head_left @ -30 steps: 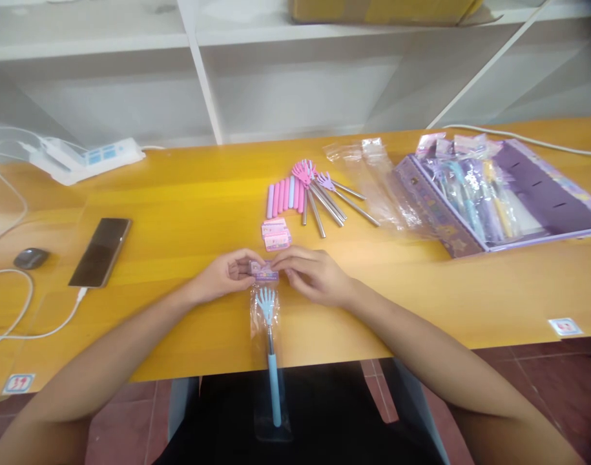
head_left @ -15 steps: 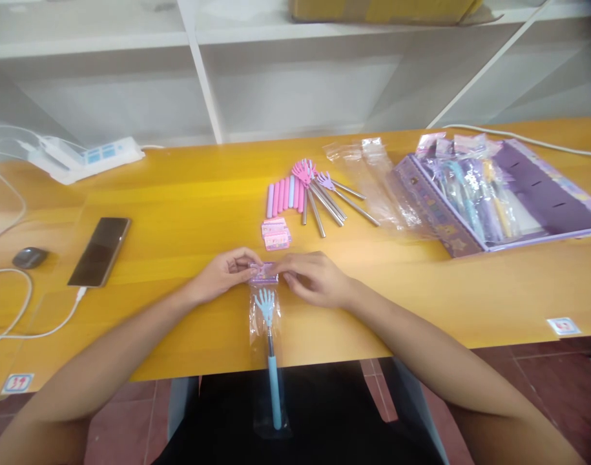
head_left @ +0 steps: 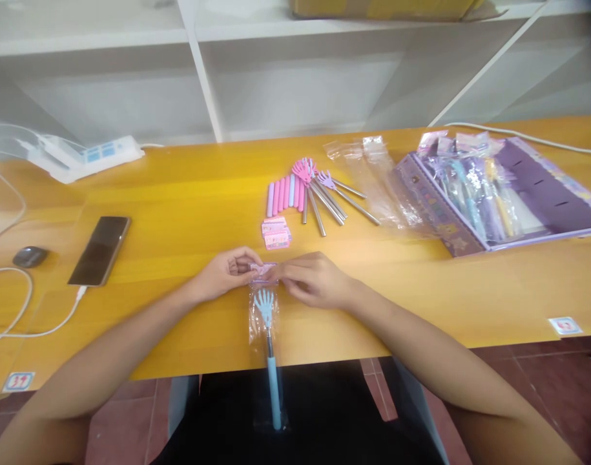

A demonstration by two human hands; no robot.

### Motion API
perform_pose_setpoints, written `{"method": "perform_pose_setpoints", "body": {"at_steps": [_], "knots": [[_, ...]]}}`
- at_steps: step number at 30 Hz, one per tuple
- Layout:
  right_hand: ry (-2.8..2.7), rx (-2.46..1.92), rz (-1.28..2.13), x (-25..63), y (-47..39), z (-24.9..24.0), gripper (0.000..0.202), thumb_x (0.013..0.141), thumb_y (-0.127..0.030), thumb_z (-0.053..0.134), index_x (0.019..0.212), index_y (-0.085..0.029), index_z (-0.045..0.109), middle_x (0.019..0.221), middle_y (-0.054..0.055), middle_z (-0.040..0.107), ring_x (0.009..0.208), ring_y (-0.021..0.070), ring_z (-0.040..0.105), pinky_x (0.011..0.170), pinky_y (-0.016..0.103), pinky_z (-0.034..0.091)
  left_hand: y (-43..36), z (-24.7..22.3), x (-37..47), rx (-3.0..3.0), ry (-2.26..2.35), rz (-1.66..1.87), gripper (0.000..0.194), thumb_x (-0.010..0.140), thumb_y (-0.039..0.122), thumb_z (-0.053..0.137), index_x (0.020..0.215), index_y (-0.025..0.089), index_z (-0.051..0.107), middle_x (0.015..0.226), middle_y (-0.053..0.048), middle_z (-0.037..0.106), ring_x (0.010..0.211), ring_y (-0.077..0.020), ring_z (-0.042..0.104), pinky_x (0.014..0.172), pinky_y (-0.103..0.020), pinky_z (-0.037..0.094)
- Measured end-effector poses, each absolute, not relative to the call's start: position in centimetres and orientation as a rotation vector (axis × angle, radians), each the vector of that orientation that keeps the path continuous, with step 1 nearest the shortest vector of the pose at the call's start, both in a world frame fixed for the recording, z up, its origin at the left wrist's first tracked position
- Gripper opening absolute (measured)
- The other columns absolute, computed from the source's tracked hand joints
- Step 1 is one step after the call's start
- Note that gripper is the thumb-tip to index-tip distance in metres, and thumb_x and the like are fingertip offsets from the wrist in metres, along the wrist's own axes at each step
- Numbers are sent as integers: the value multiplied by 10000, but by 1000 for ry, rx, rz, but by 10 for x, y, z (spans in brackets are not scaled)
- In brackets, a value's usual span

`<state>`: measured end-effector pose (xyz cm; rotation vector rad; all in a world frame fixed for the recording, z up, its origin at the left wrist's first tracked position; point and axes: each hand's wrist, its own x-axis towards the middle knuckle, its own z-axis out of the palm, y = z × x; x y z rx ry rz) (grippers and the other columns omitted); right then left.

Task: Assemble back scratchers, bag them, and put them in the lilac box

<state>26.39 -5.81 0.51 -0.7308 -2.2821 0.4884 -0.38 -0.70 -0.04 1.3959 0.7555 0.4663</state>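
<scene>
A light blue telescopic back scratcher [head_left: 274, 391], hand-shaped end up, lies in a clear plastic bag [head_left: 254, 326]. Its lower part reaches past the table edge over my lap. A small purple-and-pink header card [head_left: 263, 279] is at the bag's top. My left hand [head_left: 226, 274] pinches the card's left side between thumb and fingers. From the right, my right hand [head_left: 319, 281] has its fingers closed at the card, the fingertips on its face and covering part of it. Just beyond lie several loose pink cards [head_left: 276, 234].
Several pink and lilac handle tubes [head_left: 281, 197] and metal back scratcher rods [head_left: 327, 203] lie beyond the cards. Clear bags [head_left: 373, 187] rest beside a purple display box [head_left: 450, 223] of packed scratchers. A phone [head_left: 100, 250], a cable and a power strip [head_left: 96, 158] are left.
My right hand's fingertips have shifted slightly left, further over the header card. My left hand keeps its pinch, and the bagged back scratcher stays nearly in place.
</scene>
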Motion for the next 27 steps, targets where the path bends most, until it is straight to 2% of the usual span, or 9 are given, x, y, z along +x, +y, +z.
{"method": "perform_pose_setpoints", "body": {"at_steps": [10,14,17,19,21,24,26,27], "knots": [[-2304,-774,436,267,-58,8,297,969,-116,490,1122,-237,715,912,-9,761,751,104,685,747,231,543,-4,-3,-9,1403,758,410,229,940,332,783,1094,184,701,1030,-72,783,940,-173,738,848,-299,568],[-2259,-746,367,269,-58,5,244,956,-110,510,1055,-226,700,877,-13,761,688,110,668,688,242,515,-4,-3,-11,1412,771,403,221,928,314,786,1096,184,725,1037,-80,799,923,-181,749,826,-290,567],[-2181,-834,356,272,-58,3,209,947,-116,523,1012,-203,702,775,-12,734,595,104,607,612,238,463,-4,-5,-12,1406,760,438,224,916,300,789,1096,176,741,1042,-89,809,900,-181,756,817,-282,567],[-2138,-924,557,272,-59,5,178,953,-136,537,966,-183,708,704,-18,694,545,89,558,581,225,437,-5,-7,-13,1391,742,472,235,905,294,797,1098,170,747,1024,-90,813,866,-174,752,800,-271,564],[-2106,-953,1029,268,-61,9,156,985,-188,556,964,-163,709,699,-21,679,528,72,553,559,203,444,-7,-8,-12,1368,746,551,242,889,299,811,1082,165,753,996,-86,812,834,-167,743,775,-259,558],[-1867,-808,1862,255,-67,16,229,1009,-289,627,1188,-149,659,914,11,741,546,48,600,519,167,477,-9,-8,-10,1338,810,745,225,871,310,829,1029,165,763,977,-76,803,838,-167,731,777,-254,559],[-1633,-671,2195,244,-73,16,364,982,-332,708,1274,-148,593,1101,67,744,571,35,620,500,153,487,-10,-8,-9,1294,840,857,216,862,307,842,1011,169,768,977,-65,797,843,-159,723,786,-247,562],[-1540,-625,2284,239,-75,14,392,963,-353,748,1251,-143,586,1152,92,736,580,33,623,496,152,490,-10,-7,-8,1259,841,890,217,858,302,851,1010,172,768,974,-58,795,836,-152,719,785,-241,564]]}}
